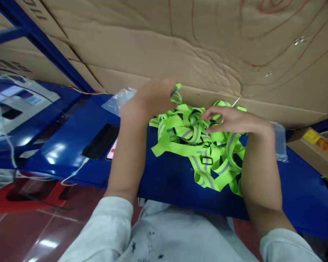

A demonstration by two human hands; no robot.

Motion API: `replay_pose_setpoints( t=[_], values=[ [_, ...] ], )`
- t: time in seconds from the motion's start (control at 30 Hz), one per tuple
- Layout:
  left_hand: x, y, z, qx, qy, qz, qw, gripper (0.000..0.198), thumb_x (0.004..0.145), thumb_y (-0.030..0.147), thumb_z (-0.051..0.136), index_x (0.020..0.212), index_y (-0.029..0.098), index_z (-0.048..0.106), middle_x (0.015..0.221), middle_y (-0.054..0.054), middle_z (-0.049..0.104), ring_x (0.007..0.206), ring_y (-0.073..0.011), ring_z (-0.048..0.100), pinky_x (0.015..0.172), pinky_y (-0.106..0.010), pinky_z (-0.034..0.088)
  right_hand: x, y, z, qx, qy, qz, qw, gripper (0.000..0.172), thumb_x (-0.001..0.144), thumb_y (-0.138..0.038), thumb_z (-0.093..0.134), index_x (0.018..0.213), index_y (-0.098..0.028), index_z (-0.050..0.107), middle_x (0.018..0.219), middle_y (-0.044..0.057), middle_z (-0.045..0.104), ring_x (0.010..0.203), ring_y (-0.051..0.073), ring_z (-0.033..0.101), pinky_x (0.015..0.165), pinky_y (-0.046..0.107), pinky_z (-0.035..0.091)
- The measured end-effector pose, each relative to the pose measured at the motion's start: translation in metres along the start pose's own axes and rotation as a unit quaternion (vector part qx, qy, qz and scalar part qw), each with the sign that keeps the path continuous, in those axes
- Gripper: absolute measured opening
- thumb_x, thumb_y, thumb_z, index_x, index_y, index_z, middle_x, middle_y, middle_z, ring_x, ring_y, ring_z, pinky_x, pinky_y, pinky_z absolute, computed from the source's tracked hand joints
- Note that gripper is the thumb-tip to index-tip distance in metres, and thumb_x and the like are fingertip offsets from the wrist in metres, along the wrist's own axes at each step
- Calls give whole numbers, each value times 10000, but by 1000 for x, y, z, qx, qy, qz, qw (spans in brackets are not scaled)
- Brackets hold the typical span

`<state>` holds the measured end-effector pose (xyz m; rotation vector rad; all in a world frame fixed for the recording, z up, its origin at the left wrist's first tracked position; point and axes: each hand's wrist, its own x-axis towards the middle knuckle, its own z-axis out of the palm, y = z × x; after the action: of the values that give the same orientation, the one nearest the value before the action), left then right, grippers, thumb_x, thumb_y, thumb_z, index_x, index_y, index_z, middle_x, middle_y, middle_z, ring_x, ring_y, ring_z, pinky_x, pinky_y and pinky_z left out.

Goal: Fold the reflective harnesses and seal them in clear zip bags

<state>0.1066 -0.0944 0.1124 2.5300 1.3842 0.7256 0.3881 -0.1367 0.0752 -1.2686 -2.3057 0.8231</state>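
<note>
A tangled heap of neon green straps with grey reflective stripes and black buckles (199,145) lies on a blue table (71,145). My left hand (150,98) is raised at the heap's far left, blurred by motion, fingers pinched round a loop of green strap. My right hand (232,119) rests on top of the heap, its fingers curled and pinching a strap near the middle.
A black phone (100,140) with a white cable lies on the table to the left. Clear plastic bags (117,100) sit behind the heap and at its right (280,142). Cardboard sheets (207,47) wall off the back. A cardboard box (314,149) stands at right.
</note>
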Motion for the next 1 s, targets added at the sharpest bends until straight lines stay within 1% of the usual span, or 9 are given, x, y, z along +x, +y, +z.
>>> replay_pose_setpoints(
  t=[0.13, 0.23, 0.33, 0.43, 0.53, 0.63, 0.73, 0.87, 1.0],
  values=[
    [4, -15, -4, 102, -59, -1, 993, 606, 761, 66, 748, 1350, 126, 619, 1192, -108, 683, 1240, -367, 644, 1094, -616, 480, 15, 29, 36, -12, -171, 22, 985, 310, 659, -425, 948, 837, -244, 772, 714, -7, 737, 537, 153, 635, 444, 262, 457],
    [6, -4, 1, 87, -84, 88, 989, 631, 774, 26, 676, 1389, 127, 581, 1327, -90, 630, 1325, -318, 597, 1141, -566, 454, 23, 29, 46, 16, -183, 21, 983, 248, 699, -410, 927, 781, -237, 769, 653, -22, 705, 517, 133, 599, 438, 249, 413],
    [6, 12, 10, 50, -121, 134, 982, 706, 738, -32, 659, 1412, 159, 565, 1412, -84, 594, 1383, -320, 558, 1182, -542, 438, 21, 14, 32, 93, -159, 7, 983, 254, 730, -426, 921, 813, -235, 777, 691, -19, 710, 558, 122, 585, 487, 250, 454],
    [3, 26, 15, 8, -185, 160, 970, 608, 736, 15, 729, 1315, 178, 636, 1297, -65, 639, 1283, -342, 624, 1145, -532, 484, 9, -13, 8, 139, -90, -2, 986, 289, 814, -476, 861, 866, -221, 737, 778, -17, 704, 642, 95, 589, 530, 218, 477],
    [0, 35, 13, -83, -234, 199, 948, 570, 785, 235, 828, 1307, 149, 617, 1168, -24, 649, 1160, -302, 682, 1093, -510, 526, -5, -47, -7, 215, 79, -28, 973, 276, 839, -448, 857, 911, -231, 704, 811, -59, 645, 743, 26, 588, 620, 114, 480],
    [-1, 41, 5, -198, -227, 254, 919, 764, 830, 417, 823, 1468, 181, 477, 1337, -18, 607, 1239, -243, 656, 1084, -395, 535, -13, -76, -8, 280, 269, -13, 921, 196, 829, -371, 877, 904, -282, 719, 774, -85, 589, 734, 28, 603, 653, 132, 507],
    [0, 46, -4, -251, -204, 212, 922, 638, 854, 392, 806, 1387, 163, 541, 1258, -17, 627, 1247, -264, 666, 1095, -450, 531, -16, -87, -2, 307, 315, -8, 898, 126, 888, -309, 828, 973, -303, 735, 814, -77, 608, 776, 52, 661, 717, 154, 566],
    [0, 42, -12, -345, -204, 52, 915, 276, 1006, 298, 568, 1174, 82, 604, 1011, -7, 617, 1197, -299, 710, 1019, -572, 533, -19, -74, -7, 279, 213, -55, 935, 356, 918, -471, 789, 1234, -332, 702, 1158, -48, 690, 1142, 113, 676, 950, 181, 585],
    [3, 25, -12, -344, -205, 133, 907, 444, 871, 273, 739, 1226, 76, 560, 1056, -2, 621, 1187, -290, 704, 959, -471, 550, -16, -55, -17, 105, 19, -60, 992, 559, 795, -465, 885, 1288, -301, 678, 1242, 0, 683, 1191, 205, 652, 1087, 314, 571]
  ],
)
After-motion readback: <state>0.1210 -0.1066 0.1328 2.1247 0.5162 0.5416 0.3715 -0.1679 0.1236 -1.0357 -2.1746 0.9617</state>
